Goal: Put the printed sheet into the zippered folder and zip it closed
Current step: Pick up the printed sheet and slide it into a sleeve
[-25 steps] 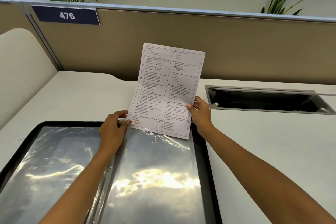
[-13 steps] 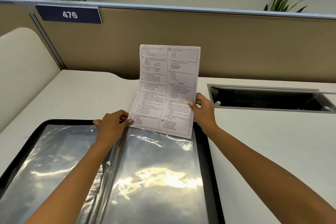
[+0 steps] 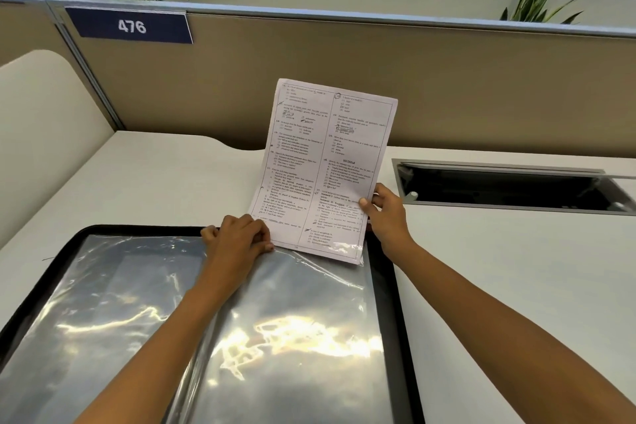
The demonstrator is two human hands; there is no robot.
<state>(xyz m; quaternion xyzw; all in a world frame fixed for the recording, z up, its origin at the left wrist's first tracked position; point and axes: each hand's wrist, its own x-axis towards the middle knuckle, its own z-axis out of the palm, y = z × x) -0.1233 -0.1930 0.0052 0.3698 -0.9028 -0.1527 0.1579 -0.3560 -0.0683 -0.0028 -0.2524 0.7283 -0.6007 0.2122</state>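
A black zippered folder lies open on the desk, its clear plastic sleeves shining with glare. The printed sheet stands nearly upright over the top edge of the right-hand sleeve, its bottom edge just inside the plastic. My right hand pinches the sheet's lower right edge. My left hand rests on the top of the sleeve beside the sheet's lower left corner, its fingers curled on the plastic.
A recessed cable tray with an open lid sits in the white desk to the right. A tan partition with a "476" sign runs along the back, with plants behind it.
The sheet has tilted slightly to the right and its bottom edge has slid a little into the sleeve. My left hand has curled tighter on the plastic.
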